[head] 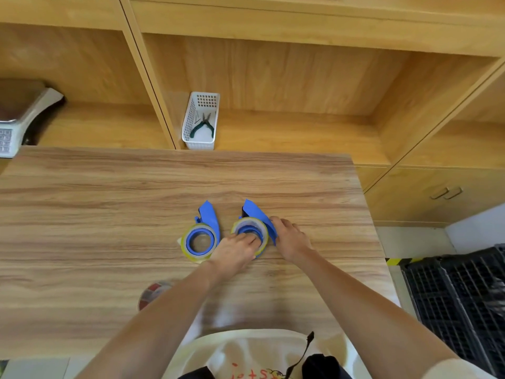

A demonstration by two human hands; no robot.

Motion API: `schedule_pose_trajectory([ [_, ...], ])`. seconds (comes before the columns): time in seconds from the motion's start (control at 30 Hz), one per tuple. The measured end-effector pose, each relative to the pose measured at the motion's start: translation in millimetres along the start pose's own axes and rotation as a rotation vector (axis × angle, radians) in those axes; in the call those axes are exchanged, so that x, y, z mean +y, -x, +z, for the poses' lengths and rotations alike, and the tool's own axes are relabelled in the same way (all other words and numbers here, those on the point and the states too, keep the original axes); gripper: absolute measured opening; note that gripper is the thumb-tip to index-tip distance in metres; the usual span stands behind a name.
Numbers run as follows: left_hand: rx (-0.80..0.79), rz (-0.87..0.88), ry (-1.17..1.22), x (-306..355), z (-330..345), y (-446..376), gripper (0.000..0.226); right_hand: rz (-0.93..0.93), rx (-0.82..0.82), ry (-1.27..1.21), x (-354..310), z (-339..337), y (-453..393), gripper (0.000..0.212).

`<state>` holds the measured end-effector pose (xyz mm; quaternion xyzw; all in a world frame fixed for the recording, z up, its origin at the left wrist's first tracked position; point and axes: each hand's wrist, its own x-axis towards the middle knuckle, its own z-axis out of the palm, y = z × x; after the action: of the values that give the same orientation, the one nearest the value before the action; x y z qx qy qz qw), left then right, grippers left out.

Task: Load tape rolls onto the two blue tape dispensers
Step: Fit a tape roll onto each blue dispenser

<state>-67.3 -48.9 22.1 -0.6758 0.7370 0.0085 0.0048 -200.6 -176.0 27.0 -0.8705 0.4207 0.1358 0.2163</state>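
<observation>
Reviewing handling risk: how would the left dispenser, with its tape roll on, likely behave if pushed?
The left dispenser lies flat on the table, so it would probably slide, not roll. Its blue plastic looks stiff. The smooth wood likely offers little grip.

We look down on a wide wood-grain tabletop with brown streaks running across it. Beyond its far edge stands a light wooden shelving unit with open compartments. In the middle compartment, at its left side, we see a narrow white plastic basket with perforated walls, and inside it lie green-handled pliers. In the left compartment sits a white weighing scale with a grey keypad, cut off by the frame's edge. To the right, below the shelves, we find wooden cabinet doors with small handles. A black slatted plastic crate rests on the floor at lower right, beside a strip of yellow-and-black hazard tape.
</observation>
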Motion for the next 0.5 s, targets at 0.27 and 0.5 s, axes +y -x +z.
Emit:
schedule_pose_trajectory([
  [0.27, -0.131, -0.072, 0.041, 5.8, 14.4, -4.5, 0.039, -0.073, 0.006, -0.088, 8.6, 2.0, -9.2, 0.053],
  [0.5, -0.19, -0.138, 0.104, 12.8, 16.0, -11.2, 0.038, -0.067, -0.029, -0.15, 6.8, 4.2, -10.3, 0.05],
])
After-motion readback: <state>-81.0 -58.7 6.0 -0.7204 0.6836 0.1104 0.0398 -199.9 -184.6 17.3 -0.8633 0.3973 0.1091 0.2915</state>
